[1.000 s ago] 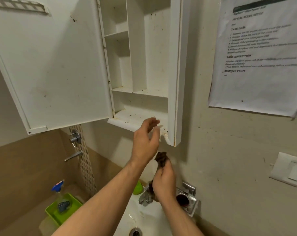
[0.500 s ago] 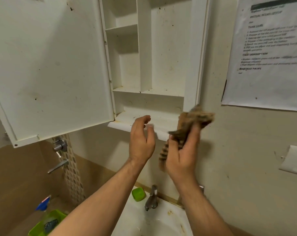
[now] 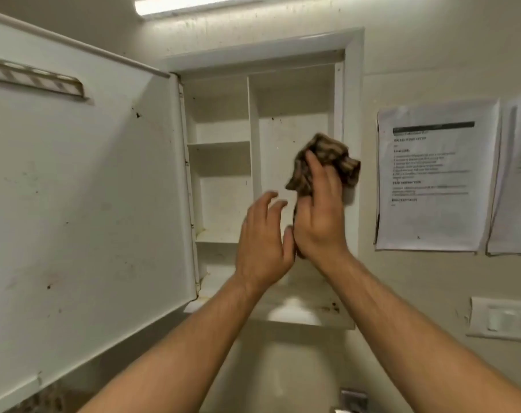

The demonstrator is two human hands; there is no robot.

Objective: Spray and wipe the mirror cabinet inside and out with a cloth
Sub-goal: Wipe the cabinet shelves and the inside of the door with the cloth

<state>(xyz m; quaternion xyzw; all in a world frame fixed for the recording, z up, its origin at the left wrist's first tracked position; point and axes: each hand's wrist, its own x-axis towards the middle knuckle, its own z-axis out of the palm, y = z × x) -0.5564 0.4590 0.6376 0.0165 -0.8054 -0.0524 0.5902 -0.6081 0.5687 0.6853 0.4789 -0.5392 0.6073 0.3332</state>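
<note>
Head view: a person is holding a cloth [image 3: 327, 153] up in front of the open mirror cabinet [image 3: 354, 84].

The right hand [image 3: 318, 222] is gripping the bunched brown cloth, its fingers [image 3: 314, 166] curling round the fabric before the cabinet's right compartment; whether the cloth is touching the cabinet cannot be told. The left hand [image 3: 262, 242], just beside the right at its 9 o'clock, is holding nothing, fingers loosely spread. The door [image 3: 74, 204] is standing open at the cabinet's 9 o'clock. A printed sheet [image 3: 432, 180] is hanging at its 3 o'clock, a switch plate [image 3: 503, 320] at 4 o'clock.
</note>
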